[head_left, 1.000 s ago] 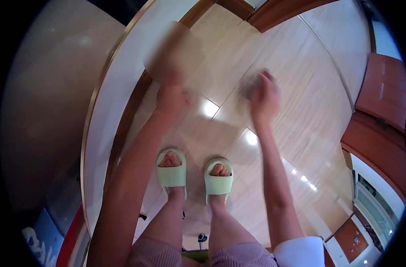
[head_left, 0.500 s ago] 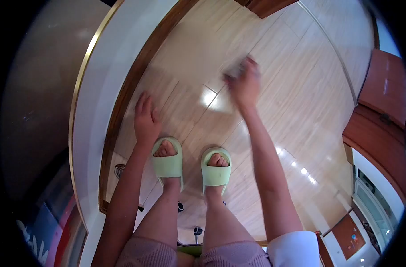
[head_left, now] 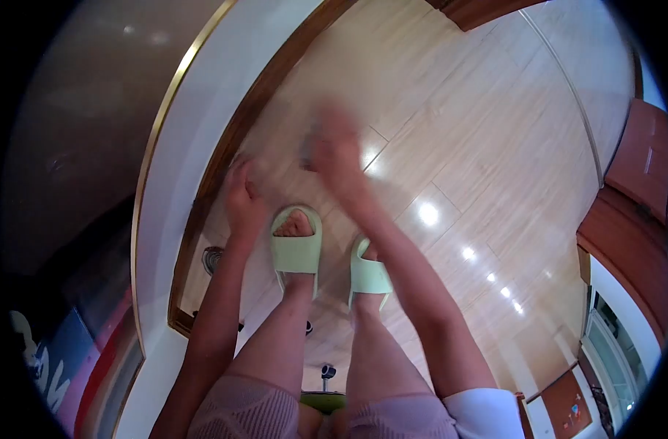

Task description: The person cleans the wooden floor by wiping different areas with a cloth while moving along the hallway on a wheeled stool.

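Floor (head_left: 487, 175): fills the middle and right of the frame; its glossy finish might let a sole skid if weight shifted suddenly. Pale plank pattern, straight grain, thin joints, hard bright reflections.
White panel (head_left: 195, 95): upper left; a hand swung too wide could knock it. Smooth, bowed in outline, perhaps by the lens, with a thin metallic gold edge (head_left: 189, 57).
Brown skirting (head_left: 213, 183): left of centre; fingertips could be rapped here, since the left hand looks close, though depth is hard to judge. Dark, wood-like strip.
Slippers (head_left: 297, 252): centre; anything dropped could strike the bare toes. Pale green, rubbery-looking, with broad plain straps and rounded open fronts.
Right hand (head_left: 340, 150): upper middle, badly blurred; its grip seems to be grasping the grey thing, but how firmly I cannot tell. A fast swing with a loose hold could send it flying.
Left hand (head_left: 246, 208): left of centre; grip relaxed, fingers half curled, nothing seen in it.
Ribbed ring (head_left: 212, 258): lower left, beside the left forearm; round, greyish, coiled-looking.
Grey thing (head_left: 310, 151): upper middle, at the left side of the right hand; dark, too smeared for shape or material.
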{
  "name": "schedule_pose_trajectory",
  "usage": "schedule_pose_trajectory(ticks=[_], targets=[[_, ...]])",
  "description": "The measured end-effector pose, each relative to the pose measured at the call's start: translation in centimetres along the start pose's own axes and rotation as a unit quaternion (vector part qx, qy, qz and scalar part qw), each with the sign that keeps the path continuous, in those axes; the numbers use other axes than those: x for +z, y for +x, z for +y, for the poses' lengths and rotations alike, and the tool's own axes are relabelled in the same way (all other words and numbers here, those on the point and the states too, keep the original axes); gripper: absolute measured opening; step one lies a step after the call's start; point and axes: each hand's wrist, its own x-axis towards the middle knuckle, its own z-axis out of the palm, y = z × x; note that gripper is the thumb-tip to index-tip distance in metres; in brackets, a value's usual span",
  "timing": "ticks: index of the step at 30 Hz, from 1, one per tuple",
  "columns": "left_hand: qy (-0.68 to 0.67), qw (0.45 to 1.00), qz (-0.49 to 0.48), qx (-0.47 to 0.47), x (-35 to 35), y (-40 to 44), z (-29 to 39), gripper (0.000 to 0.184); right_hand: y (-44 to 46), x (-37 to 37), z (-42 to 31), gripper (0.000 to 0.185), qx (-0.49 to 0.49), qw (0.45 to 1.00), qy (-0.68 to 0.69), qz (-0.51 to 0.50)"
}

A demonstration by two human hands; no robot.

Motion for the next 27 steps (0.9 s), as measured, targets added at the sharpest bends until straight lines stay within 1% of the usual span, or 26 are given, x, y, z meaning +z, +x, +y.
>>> schedule_pose_trajectory(ticks=[1, 2, 4, 5, 6, 7, 8, 10, 11, 12, 13, 14, 15, 16, 17, 18, 19, 22, 23, 24, 25, 26, 27], targets=[[0.001, 1.0, 0.003, -0.009, -0.5, -0.2, 0.4, 0.042, 2.1, 1.8, -4.2, 0.055, 0.12, 0.984, 0.04, -0.125], [0.002, 1.0, 0.004, -0.017, -0.7, -0.5, 0.7, 0.042, 3.1, 6.0, -5.8, 0.051, 0.183, 0.975, 0.039, -0.119], [0.012, 0.999, 0.015, -0.031, -0.4, -0.8, 0.8, 0.042, 4.1, 9.5, -5.2, 0.045, 0.216, 0.97, -0.019, -0.108], [0.016, 0.999, 0.02, -0.038, -0.2, -0.8, 0.8, 0.042, 4.1, 10.1, -4.4, 0.043, 0.185, 0.975, -0.075, -0.102], [0.013, 0.999, 0.023, -0.018, 0.0, -0.7, 0.9, 0.041, 3.8, 10.6, -3.6, 0.041, 0.153, 0.974, -0.132, -0.098], [0.009, 1.0, 0.026, 0.001, 0.1, -0.5, 1.2, 0.041, 3.2, 10.1, -2.0, 0.041, 0.113, 0.976, -0.177, -0.052], [0.007, 0.999, 0.03, 0.017, -0.1, -0.2, 1.5, 0.04, 2.2, 8.8, 0.2, 0.042, 0.07, 0.973, -0.22, -0.008], [0.01, 0.999, 0.023, 0.021, -0.3, 0.3, 2.1, 0.04, -0.2, 3.4, 5.5, 0.045, 0.086, 0.973, -0.209, -0.043], [0.009, 0.999, 0.02, 0.024, -0.3, 0.3, 2.3, 0.04, -1.2, -2.5, 2.5, 0.058, 0.162, 0.964, -0.212, 0.006], [0.008, 0.999, 0.02, 0.025, -0.2, 0.3, 2.1, 0.04, -2.7, -5.5, 4.4, 0.071, 0.187, 0.97, -0.149, 0.046], [0.007, 0.999, 0.021, 0.027, -0.1, 0.3, 1.6, 0.04, -5.0, -8.7, 5.7, 0.076, 0.168, 0.961, -0.211, 0.07], [0.008, 0.999, 0.023, 0.029, 0.0, 0.4, 1.2, 0.04, -7.5, -11.2, 7.6, 0.073, 0.194, 0.949, -0.232, 0.089], [0.008, 0.999, 0.021, 0.024, 0.1, 0.5, 1.0, 0.039, -10.1, -13.4, 9.3, 0.071, 0.184, 0.938, -0.265, 0.127], [0.01, 1.0, 0.017, 0.017, 0.1, 0.4, 0.8, 0.039, -12.0, -15.7, 8.7, 0.06, 0.258, 0.915, -0.285, 0.123], [0.012, 1.0, 0.015, 0.008, 0.2, 0.4, 0.7, 0.039, -14.4, -17.3, 10.4, 0.048, 0.236, 0.912, -0.299, 0.152], [0.011, 1.0, 0.022, -0.001, 0.1, 0.3, 0.6, 0.039, -16.1, -18.2, 10.9, 0.044, 0.267, 0.89, -0.332, 0.162], [0.014, 0.999, 0.028, -0.011, 0.1, 0.1, 0.6, 0.039, -16.7, -18.5, 10.4, 0.049, 0.385, 0.838, -0.351, 0.162], [0.017, 0.999, 0.036, -0.028, -0.5, -0.5, 0.1, 0.04, -15.4, -16.7, 8.5, 0.053, 0.218, 0.91, -0.311, 0.168], [0.016, 0.999, 0.032, -0.03, -0.6, -0.8, -0.1, 0.041, -12.2, -14.4, 4.4, 0.058, 0.27, 0.938, -0.17, 0.135], [-0.006, 0.999, 0.037, -0.038, -0.6, -1.1, -0.6, 0.041, -10.5, -11.6, 2.8, 0.061, 0.149, 0.972, -0.146, 0.111], [-0.028, 0.998, 0.043, -0.046, -0.3, -1.3, -1.4, 0.041, -8.7, -8.1, 0.5, 0.069, 0.175, 0.978, -0.111, 0.025], [-0.051, 0.996, 0.051, -0.054, -0.2, -1.5, -1.8, 0.041, -7.0, -4.3, -1.7, 0.071, 0.198, 0.976, -0.065, -0.058], [-0.04, 0.996, 0.066, -0.047, -0.4, -1.5, -1.6, 0.041, -5.8, 0.3, -2.5, 0.069, 0.101, 0.989, -0.055, -0.089]])
